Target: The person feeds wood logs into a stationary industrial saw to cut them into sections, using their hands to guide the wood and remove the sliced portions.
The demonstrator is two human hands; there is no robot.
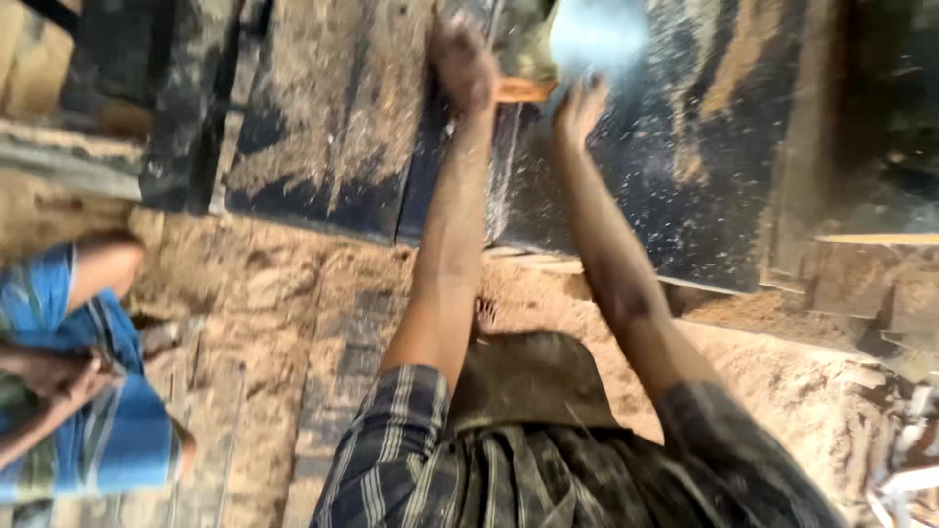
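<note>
Sawdust flies at the top centre of the frame
Left hand [465, 64] grasps an orange wood piece [521, 90] at the blurred blade [597, 34]; right hand [579, 108] fingers released beside it; cut unfinished, seemingly

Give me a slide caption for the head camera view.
Left hand and right hand reach to an orange wooden piece on a sawdust-covered dark workbench.

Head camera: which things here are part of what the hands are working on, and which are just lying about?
In hand:
- left hand on the orange wood piece
- right hand open beside it
- dark sawdust-covered bench

Lying about:
- sawdust on the floor
- another person in blue shorts
- pale scraps
</note>
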